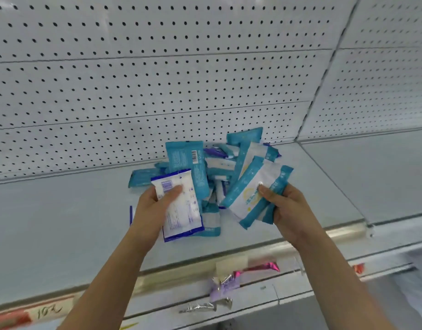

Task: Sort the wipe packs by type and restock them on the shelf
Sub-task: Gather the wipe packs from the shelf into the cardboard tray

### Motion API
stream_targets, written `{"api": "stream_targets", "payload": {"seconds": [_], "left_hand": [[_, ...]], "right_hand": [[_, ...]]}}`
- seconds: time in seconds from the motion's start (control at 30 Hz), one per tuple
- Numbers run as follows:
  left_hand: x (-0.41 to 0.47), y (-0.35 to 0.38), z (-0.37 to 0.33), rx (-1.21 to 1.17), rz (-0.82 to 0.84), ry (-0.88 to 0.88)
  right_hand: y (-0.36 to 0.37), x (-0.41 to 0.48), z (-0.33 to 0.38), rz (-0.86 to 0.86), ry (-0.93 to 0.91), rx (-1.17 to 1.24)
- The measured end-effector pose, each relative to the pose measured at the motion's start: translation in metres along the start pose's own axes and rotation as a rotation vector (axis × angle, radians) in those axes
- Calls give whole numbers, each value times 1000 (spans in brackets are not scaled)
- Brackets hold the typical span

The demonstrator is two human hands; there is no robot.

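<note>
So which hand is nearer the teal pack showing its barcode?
Left: the left hand sits just below the teal barcode pack; the right hand is farther, lower right.

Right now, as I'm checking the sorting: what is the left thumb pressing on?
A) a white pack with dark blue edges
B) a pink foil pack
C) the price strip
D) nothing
A: the left hand has its thumb across the white pack with dark blue edges; the right hand holds teal-and-white packs.
</note>
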State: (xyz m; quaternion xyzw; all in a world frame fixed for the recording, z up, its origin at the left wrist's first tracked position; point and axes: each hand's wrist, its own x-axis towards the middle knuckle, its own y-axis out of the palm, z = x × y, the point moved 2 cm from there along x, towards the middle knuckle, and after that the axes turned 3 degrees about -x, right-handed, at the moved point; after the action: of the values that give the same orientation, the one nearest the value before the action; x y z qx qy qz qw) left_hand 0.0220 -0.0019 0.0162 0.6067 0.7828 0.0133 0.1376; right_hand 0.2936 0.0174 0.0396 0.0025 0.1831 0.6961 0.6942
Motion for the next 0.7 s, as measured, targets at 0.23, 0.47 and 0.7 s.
{"api": "stream_targets", "payload": {"seconds": [0.23,0.47,0.7], "left_hand": [[-55,79,46,9,243,-124],[-130,223,84,141,565,-165],[-240,394,135,221,840,-190]], "right_hand": [[-93,-111,-13,-269,-30,18],[-215,-235,-11,-600,-107,60],[-363,-361,-9,-826,-169,160]]}}
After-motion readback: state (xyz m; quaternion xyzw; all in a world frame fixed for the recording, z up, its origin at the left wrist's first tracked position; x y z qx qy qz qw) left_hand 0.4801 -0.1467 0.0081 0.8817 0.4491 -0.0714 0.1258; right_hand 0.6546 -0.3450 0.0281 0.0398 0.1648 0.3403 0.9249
